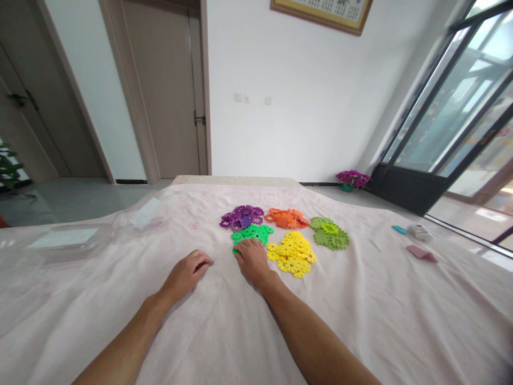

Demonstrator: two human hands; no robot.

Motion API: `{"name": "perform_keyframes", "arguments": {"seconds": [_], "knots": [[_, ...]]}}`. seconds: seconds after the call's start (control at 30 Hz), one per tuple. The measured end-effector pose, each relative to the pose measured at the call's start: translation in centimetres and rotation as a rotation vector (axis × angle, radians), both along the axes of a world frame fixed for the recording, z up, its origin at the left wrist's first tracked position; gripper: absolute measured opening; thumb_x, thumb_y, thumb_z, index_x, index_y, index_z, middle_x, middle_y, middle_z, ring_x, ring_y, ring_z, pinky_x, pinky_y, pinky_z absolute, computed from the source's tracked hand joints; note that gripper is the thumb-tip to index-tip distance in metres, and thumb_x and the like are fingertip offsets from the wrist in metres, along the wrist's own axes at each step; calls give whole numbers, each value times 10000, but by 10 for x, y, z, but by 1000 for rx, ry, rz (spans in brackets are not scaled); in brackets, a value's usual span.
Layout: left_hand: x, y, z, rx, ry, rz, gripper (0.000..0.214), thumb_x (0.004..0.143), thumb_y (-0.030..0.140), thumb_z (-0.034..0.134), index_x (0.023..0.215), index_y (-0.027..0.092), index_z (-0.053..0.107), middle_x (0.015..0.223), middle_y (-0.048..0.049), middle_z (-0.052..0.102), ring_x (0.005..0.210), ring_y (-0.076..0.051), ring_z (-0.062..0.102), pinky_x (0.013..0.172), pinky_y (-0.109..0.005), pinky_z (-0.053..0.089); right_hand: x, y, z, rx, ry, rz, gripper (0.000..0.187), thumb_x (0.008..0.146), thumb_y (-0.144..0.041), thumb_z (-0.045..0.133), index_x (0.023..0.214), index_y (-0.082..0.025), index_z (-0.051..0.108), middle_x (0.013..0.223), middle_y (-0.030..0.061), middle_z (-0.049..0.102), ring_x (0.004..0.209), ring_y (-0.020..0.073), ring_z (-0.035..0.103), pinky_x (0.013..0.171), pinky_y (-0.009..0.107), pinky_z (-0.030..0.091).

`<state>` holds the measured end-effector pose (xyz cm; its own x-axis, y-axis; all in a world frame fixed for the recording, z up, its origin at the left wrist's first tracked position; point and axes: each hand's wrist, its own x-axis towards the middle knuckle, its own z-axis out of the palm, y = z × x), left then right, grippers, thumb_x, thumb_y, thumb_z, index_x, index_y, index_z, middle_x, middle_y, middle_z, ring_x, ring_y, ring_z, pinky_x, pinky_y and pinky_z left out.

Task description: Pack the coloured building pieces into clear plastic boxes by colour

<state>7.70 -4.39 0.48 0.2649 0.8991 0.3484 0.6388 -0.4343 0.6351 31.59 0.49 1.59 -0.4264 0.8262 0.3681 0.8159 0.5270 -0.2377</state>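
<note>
My right hand [252, 260] reaches onto the near edge of a pile of green plastic connector pieces [254, 232], its fingers curled down around a green piece at the left edge; the back of the hand hides part of the pile. Lower left, my left hand [190, 272] rests on the cloth with its fingers curled in, and nothing shows in it. Beside the right hand lie yellow flower-shaped discs [294, 254]. Behind the green pile are purple pieces [242, 216], with orange pieces [286, 218] and olive-green pieces [331, 235] farther right.
A pinkish cloth [216, 331] with wrinkles covers the table. Clear plastic boxes [66, 238] stand at the left. On the right lie a blue item [399, 229], a small white box [420, 232] and a folded pink cloth [421, 253].
</note>
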Motion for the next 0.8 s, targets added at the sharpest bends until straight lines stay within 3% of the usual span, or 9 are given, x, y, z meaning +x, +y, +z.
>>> {"name": "perform_keyframes", "arguments": {"seconds": [0.2,0.43,0.8], "knots": [[0,0,0,-4,31,-4,234,925,267,473,970,224,699,1026,-55,676,951,-195,638,876,-325,494,-2,1,3,-19,58,-65,304,1016,-326,423,987,-240,713,954,47,727,938,193,607,855,294,368],[0,0,0,1,43,-1,232,924,254,474,968,226,700,1024,-50,675,955,-195,640,874,-315,489,2,10,-6,-53,347,-151,328,1018,-363,406,1069,-240,705,1039,33,742,963,183,662,844,270,446],[0,0,0,-11,55,-3,230,934,249,465,974,212,688,1033,-53,665,964,-190,633,888,-320,478,3,16,-13,-86,592,-79,293,966,-256,430,1098,-237,691,1045,57,734,969,189,667,901,331,499]]}}
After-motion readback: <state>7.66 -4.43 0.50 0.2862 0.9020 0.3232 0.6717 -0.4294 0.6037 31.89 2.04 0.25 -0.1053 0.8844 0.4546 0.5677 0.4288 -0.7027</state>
